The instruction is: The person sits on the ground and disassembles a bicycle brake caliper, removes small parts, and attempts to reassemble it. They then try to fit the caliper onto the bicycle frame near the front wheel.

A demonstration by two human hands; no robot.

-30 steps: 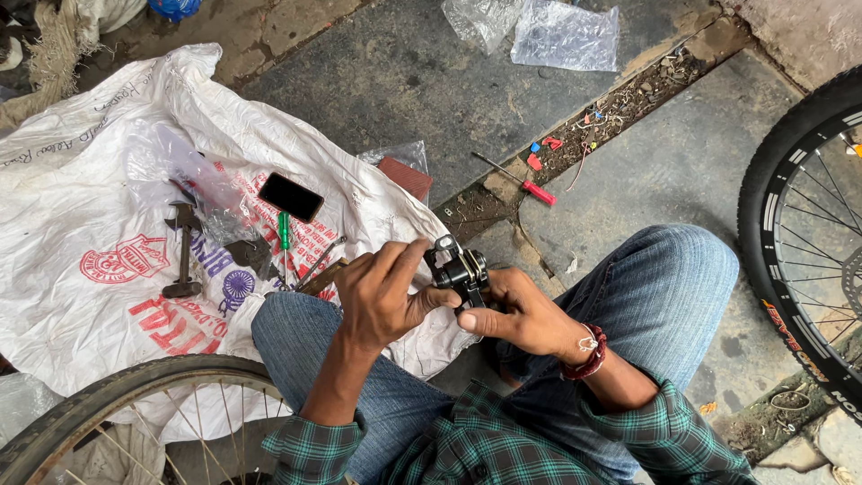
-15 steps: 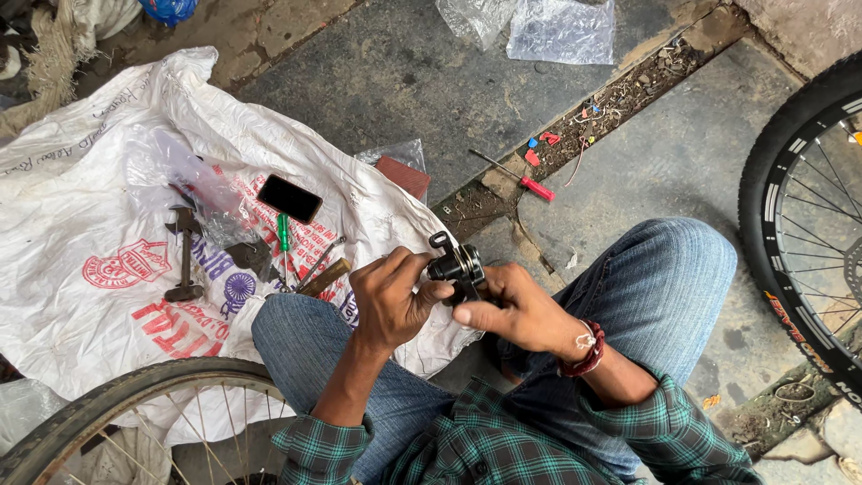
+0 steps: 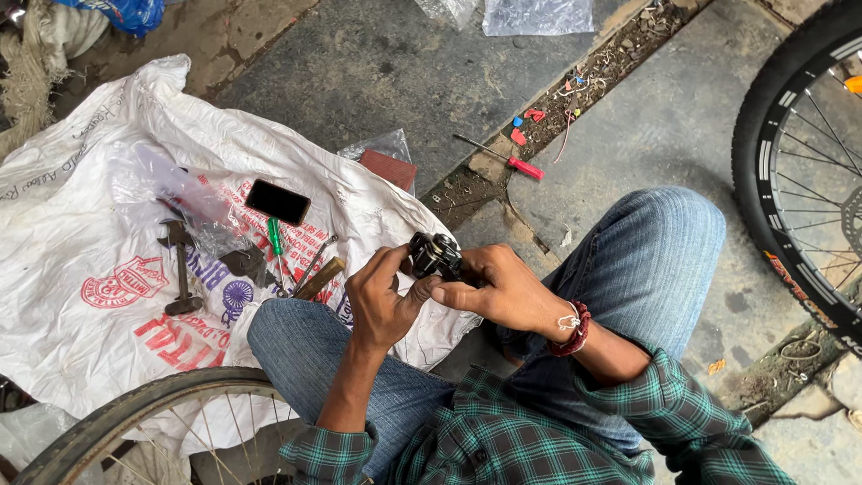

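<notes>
Black metal bike part [image 3: 435,254] sits between both hands, just above the person's knees. It is small and dark, with round shiny bits on it. The right hand [image 3: 498,287] is closed around it from the right side, with the thumb under it. The left hand [image 3: 382,301] pinches it from the left, with fingers bent on its near edge.

Under the hands are two knees in blue jeans [image 3: 646,269]. The right wrist has a red thread band [image 3: 575,328]. The sleeves are green checked cloth.

Beside the left knee lies a big white sack [image 3: 99,207] spread flat on the ground. On the sack lie a black phone [image 3: 277,201], a green screwdriver [image 3: 275,247], a wooden handle [image 3: 316,278] and a dark metal tool [image 3: 182,269].

Further off, a red screwdriver [image 3: 510,160] lies on the grey stone floor. A bike wheel [image 3: 790,171] stands at the right edge. Another wheel [image 3: 144,422] shows at the bottom left.
</notes>
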